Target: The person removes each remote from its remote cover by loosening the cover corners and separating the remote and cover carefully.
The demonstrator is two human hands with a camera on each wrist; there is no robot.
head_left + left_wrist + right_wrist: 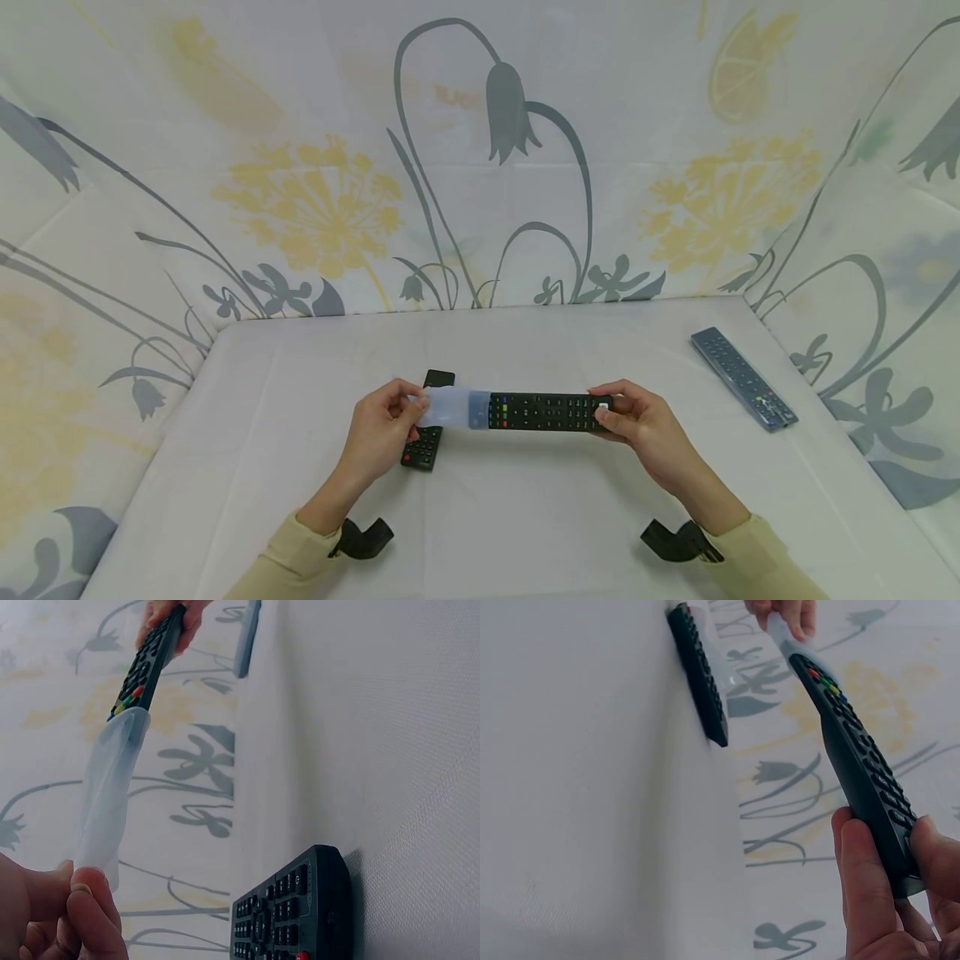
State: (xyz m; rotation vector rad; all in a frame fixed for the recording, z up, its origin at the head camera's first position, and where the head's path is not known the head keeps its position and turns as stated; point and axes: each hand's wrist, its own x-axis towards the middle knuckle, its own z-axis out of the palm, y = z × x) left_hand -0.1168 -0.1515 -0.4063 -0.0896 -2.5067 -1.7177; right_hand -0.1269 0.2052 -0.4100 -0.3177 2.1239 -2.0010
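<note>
Between both hands a black remote control [551, 412] is held level above the table, one end inside a translucent bluish sleeve [450, 408]. My left hand [384, 421] pinches the sleeve's far end between thumb and fingers, as the left wrist view also shows. My right hand [647, 425] grips the bare end of the remote, thumb on the button side and fingers beneath. In the right wrist view, coloured buttons [826, 684] show close to the sleeve's mouth. A second black remote [422, 448] lies on the table, partly hidden behind the sleeve and left hand.
A third remote [742, 377], bluish and covered in film, lies slanted at the table's right side. The white-covered table [525, 517] meets flower-printed cloth walls [480, 208] at the back and sides. A black wrist strap piece [363, 539] sits at each cuff.
</note>
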